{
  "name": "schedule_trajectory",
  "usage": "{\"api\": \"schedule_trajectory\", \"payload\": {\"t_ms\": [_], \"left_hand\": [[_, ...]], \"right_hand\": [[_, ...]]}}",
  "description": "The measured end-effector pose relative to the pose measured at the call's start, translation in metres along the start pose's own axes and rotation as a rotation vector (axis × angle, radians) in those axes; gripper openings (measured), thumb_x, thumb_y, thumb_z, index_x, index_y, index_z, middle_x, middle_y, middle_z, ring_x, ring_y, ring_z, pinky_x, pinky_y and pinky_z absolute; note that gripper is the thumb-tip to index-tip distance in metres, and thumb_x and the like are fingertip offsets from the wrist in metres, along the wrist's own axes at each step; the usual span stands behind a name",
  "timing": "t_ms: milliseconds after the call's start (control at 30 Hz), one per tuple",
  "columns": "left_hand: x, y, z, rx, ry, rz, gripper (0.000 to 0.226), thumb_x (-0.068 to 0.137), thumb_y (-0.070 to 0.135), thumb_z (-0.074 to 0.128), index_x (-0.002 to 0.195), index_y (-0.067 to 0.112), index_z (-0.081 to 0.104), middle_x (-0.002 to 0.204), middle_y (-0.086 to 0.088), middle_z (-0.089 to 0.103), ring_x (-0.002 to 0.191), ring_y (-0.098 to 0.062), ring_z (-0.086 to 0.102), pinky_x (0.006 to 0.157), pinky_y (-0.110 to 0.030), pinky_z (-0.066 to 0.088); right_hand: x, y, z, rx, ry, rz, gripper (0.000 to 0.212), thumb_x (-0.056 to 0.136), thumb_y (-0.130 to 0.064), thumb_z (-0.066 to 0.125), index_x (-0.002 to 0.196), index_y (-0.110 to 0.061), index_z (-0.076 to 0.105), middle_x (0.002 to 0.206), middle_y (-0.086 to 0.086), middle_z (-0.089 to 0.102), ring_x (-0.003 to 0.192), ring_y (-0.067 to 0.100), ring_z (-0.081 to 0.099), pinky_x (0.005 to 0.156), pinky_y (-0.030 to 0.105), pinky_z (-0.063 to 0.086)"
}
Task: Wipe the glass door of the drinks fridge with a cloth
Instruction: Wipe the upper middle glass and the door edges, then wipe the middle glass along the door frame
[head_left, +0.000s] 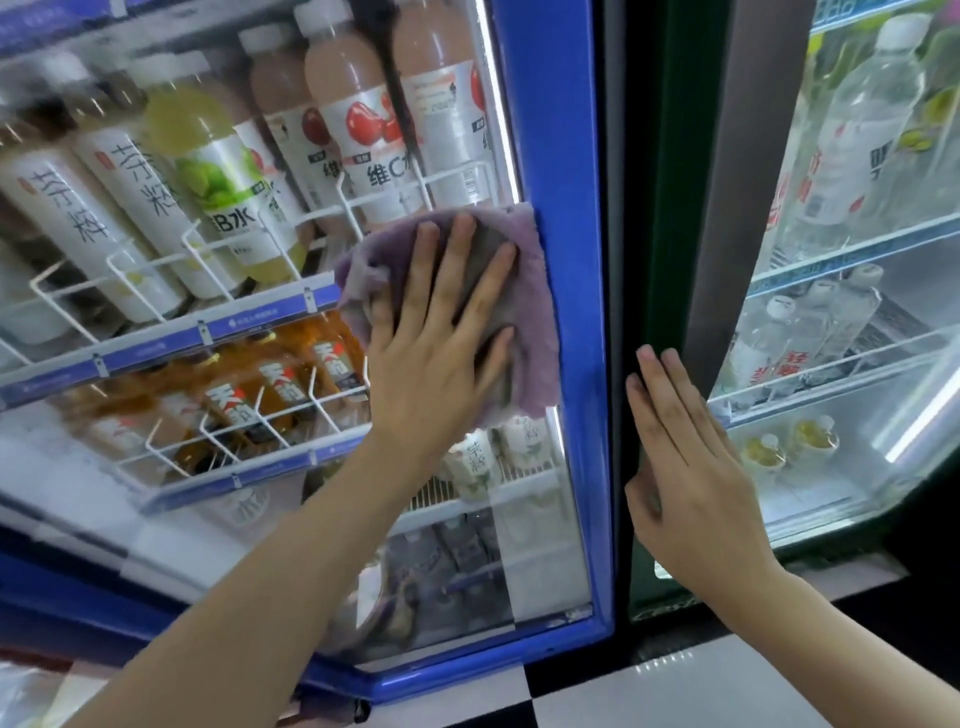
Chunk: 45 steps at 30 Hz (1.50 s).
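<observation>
The drinks fridge has a glass door (457, 545) in a blue frame (571, 156). A purple cloth (530, 312) lies flat against the glass beside the frame's right side, about halfway up. My left hand (441, 338) presses on the cloth with fingers spread, palm flat. My right hand (691, 467) rests flat with fingers together on the dark post (654, 208) between the two fridges and holds nothing. Behind the glass stand several bottles on wire shelves.
A second fridge with a glass door (857, 312) stands to the right, holding clear bottles. Black and white floor tiles (675, 691) lie below. Amber bottles (291, 384) fill the middle shelf behind the wiped glass.
</observation>
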<state>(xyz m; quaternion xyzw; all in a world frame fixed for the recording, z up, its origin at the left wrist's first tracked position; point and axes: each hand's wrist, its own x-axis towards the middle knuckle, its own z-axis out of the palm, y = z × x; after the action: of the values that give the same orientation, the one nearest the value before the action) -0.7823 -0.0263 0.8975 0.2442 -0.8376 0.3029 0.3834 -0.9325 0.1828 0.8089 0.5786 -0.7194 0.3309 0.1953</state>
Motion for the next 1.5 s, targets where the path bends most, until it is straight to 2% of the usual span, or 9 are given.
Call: {"api": "schedule_trajectory", "payload": {"t_ms": [133, 367, 533, 633, 800, 1033, 1133, 1267, 1500], "left_hand": [[-0.012, 0.025, 0.018, -0.043, 0.085, -0.031, 0.067, 0.109, 0.047, 0.044, 0.167, 0.026, 0.016, 0.172, -0.005, -0.001, 0.161, -0.022, -0.014, 0.130, -0.048, -0.004], [-0.123, 0.058, 0.070, -0.103, -0.072, 0.072, 0.084, 0.103, 0.037, 0.055, 0.168, 0.026, 0.002, 0.175, 0.002, -0.013, 0.162, -0.022, -0.011, 0.128, -0.040, -0.012], [-0.140, 0.063, 0.078, -0.195, -0.059, 0.054, 0.087, 0.095, 0.033, 0.059, 0.167, 0.020, 0.014, 0.175, -0.001, -0.009, 0.163, -0.022, -0.007, 0.128, -0.039, -0.013], [-0.142, 0.048, 0.068, -0.302, -0.038, 0.106, 0.075, 0.097, 0.025, 0.050, 0.165, 0.009, 0.023, 0.176, -0.005, -0.003, 0.163, -0.021, -0.004, 0.131, -0.040, -0.002], [-0.168, 0.012, 0.068, -0.053, 0.108, 0.151, 0.073, 0.103, 0.013, 0.062, 0.163, 0.001, 0.024, 0.174, -0.013, 0.013, 0.162, -0.025, 0.006, 0.132, -0.045, 0.004], [-0.193, -0.013, 0.077, 0.141, 0.212, 0.189, 0.077, 0.107, 0.042, 0.058, 0.164, 0.002, 0.025, 0.173, -0.014, 0.020, 0.161, -0.029, 0.016, 0.132, -0.048, 0.002], [-0.200, -0.018, 0.074, 0.153, 0.248, 0.168, 0.073, 0.106, 0.044, 0.056, 0.163, 0.005, 0.029, 0.172, -0.015, 0.024, 0.160, -0.031, 0.022, 0.130, -0.051, 0.012], [-0.229, -0.027, 0.067, 0.094, 0.238, 0.127, 0.069, 0.107, 0.039, 0.054, 0.162, 0.006, 0.031, 0.171, -0.015, 0.025, 0.159, -0.033, 0.023, 0.126, -0.056, 0.027], [-0.299, -0.042, 0.073, 0.075, 0.149, 0.048, 0.064, 0.106, 0.036, 0.037, 0.162, 0.004, 0.033, 0.172, -0.016, 0.021, 0.160, -0.032, 0.020, 0.127, -0.058, 0.021]], "right_hand": [[-0.002, -0.002, 0.008, 0.017, 0.047, -0.011, 0.079, 0.080, 0.013, 0.055, 0.157, 0.007, 0.037, 0.172, 0.017, 0.026, 0.161, 0.033, 0.020, 0.124, 0.055, 0.034], [-0.007, -0.005, 0.035, -0.010, 0.073, -0.001, 0.074, 0.086, 0.004, 0.049, 0.159, 0.004, 0.035, 0.172, 0.015, 0.024, 0.161, 0.031, 0.019, 0.125, 0.053, 0.032], [-0.024, -0.014, 0.069, -0.044, 0.110, -0.013, 0.065, 0.091, 0.003, 0.046, 0.155, 0.006, 0.040, 0.170, 0.017, 0.030, 0.160, 0.033, 0.024, 0.122, 0.055, 0.038], [-0.028, -0.022, 0.091, -0.047, 0.241, -0.038, 0.050, 0.105, -0.007, 0.031, 0.150, 0.007, 0.049, 0.162, 0.021, 0.042, 0.152, 0.037, 0.038, 0.116, 0.053, 0.044], [-0.014, -0.041, 0.136, 0.018, 0.436, -0.196, 0.041, 0.105, 0.004, 0.038, 0.141, 0.012, 0.057, 0.138, 0.026, 0.061, 0.133, 0.034, 0.051, 0.113, 0.046, 0.048], [0.014, -0.052, 0.185, -0.049, 0.636, -0.219, 0.048, 0.099, 0.000, 0.053, 0.147, 0.005, 0.053, 0.151, 0.022, 0.044, 0.141, 0.036, 0.041, 0.121, 0.050, 0.038], [0.023, -0.053, 0.197, -0.045, 0.674, -0.223, 0.058, 0.099, -0.014, 0.054, 0.154, 0.001, 0.043, 0.161, 0.024, 0.036, 0.151, 0.035, 0.031, 0.129, 0.040, 0.020], [0.031, -0.047, 0.202, -0.045, 0.656, -0.263, 0.066, 0.102, -0.024, 0.050, 0.161, -0.002, 0.033, 0.170, 0.023, 0.024, 0.159, 0.035, 0.019, 0.132, 0.043, 0.010], [0.043, -0.041, 0.209, -0.177, 0.714, -0.268, 0.070, 0.107, -0.039, 0.039, 0.166, -0.005, 0.020, 0.173, 0.021, 0.016, 0.162, 0.033, 0.012, 0.132, 0.044, -0.001]]}}
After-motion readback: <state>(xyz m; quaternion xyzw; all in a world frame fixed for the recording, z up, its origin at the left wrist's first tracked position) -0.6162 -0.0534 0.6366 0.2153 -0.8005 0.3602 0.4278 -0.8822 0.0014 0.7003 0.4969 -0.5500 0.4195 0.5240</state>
